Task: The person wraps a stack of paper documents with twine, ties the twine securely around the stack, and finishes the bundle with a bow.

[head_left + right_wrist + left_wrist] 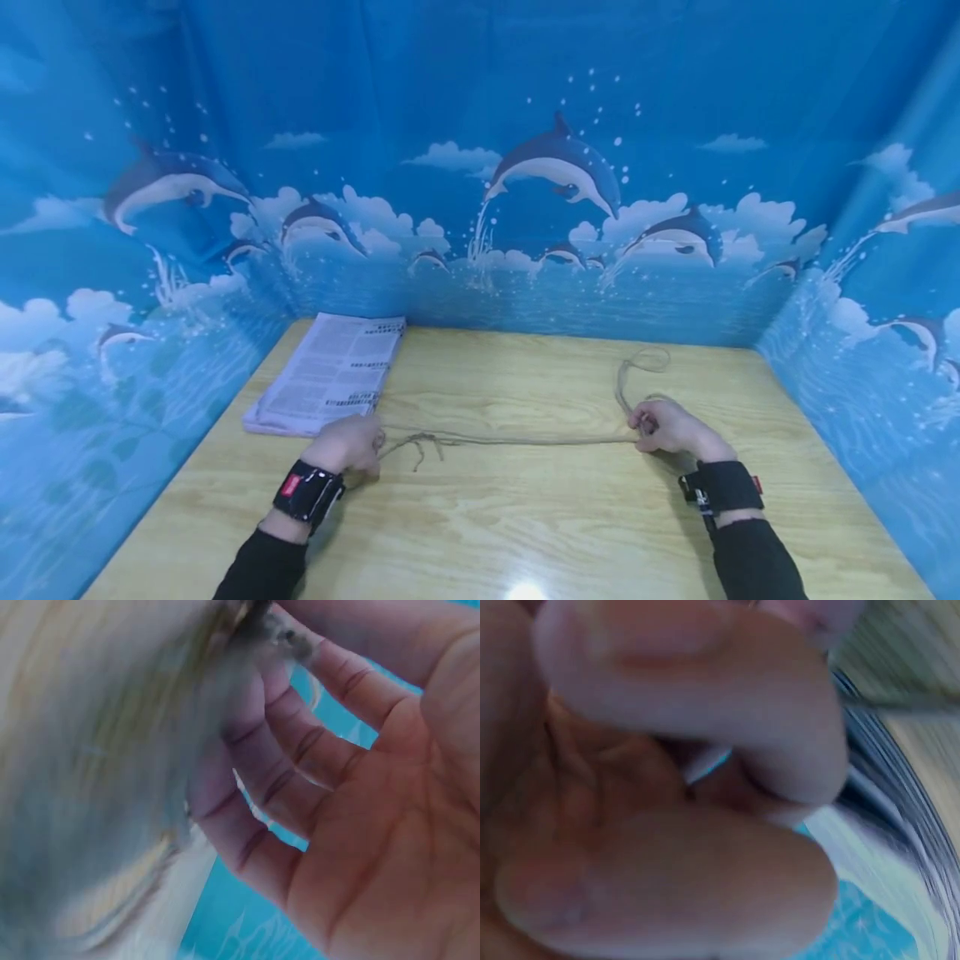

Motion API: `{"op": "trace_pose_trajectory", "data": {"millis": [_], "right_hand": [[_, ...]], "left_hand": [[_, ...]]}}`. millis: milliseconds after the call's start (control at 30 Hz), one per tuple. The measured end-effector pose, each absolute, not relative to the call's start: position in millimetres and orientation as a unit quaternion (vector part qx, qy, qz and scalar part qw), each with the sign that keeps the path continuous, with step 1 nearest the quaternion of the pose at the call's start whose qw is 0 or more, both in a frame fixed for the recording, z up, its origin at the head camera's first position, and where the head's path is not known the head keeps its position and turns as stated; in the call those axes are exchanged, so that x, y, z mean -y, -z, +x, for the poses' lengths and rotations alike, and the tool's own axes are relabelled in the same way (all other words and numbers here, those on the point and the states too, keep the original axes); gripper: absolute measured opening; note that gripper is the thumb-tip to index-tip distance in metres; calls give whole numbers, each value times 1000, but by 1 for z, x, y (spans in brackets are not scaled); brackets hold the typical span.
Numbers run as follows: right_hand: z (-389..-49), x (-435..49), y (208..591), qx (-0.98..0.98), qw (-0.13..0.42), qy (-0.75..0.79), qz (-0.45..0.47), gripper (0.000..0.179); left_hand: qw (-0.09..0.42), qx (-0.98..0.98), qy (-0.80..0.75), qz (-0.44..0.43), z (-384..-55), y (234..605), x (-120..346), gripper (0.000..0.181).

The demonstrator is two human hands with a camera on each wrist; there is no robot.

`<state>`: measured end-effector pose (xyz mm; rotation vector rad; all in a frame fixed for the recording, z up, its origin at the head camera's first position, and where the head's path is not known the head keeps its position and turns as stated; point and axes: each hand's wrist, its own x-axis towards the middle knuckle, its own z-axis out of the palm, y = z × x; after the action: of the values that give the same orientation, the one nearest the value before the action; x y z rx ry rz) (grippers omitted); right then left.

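The string (555,442) lies over the middle of the desk (510,517), its main span running nearly straight between the two hands; whether that span touches the surface cannot be told. A second, thinner strand runs close beside it toward the left end, where a knotted part with short loose ends sits near the left hand (347,442). Beyond the right hand (670,427), a further length curves away in a loop toward the rear of the desk. Left hand: fingers curled narrow, holding the string; the left wrist view is blurred and the exact contact is hidden. Right hand: thumb and forefinger pinch the string, the other fingers bent and apart from the thumb. Just beyond the left hand, at the left rear, lies a stack of printed papers (326,375). Each wrist bears a black wristband (727,486) with a red tag, above a black sleeve (757,558). A blue curtain (450,83) printed with dolphins, clouds and water encloses the rear and both sides. A bright glare spot shows at the near part of the desk.
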<state>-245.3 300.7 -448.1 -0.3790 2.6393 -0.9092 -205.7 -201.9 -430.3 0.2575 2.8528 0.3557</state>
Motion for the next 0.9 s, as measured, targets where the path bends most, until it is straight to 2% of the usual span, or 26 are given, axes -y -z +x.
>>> {"op": "trace_pose_trajectory", "data": {"millis": [167,367,667,767,900], "right_hand": [[-243,-310,446,-937,157,287,-121,20],[-240,-329,444,-943,161,278,-87,26],[-240,-359,440,-945,167,273,-65,30],[-238,-370,438,-943,159,287,-63,32],[-235,-383,432,-957,129,258,-33,33]], "left_hand": [[116,-986,-104,64,-199,431,223,25],[158,-982,-100,21,-198,428,256,17],[179,-970,-167,-18,-200,430,308,18],[191,-961,-194,-49,-202,431,326,17],[177,-959,-203,-88,-204,432,350,18]]}}
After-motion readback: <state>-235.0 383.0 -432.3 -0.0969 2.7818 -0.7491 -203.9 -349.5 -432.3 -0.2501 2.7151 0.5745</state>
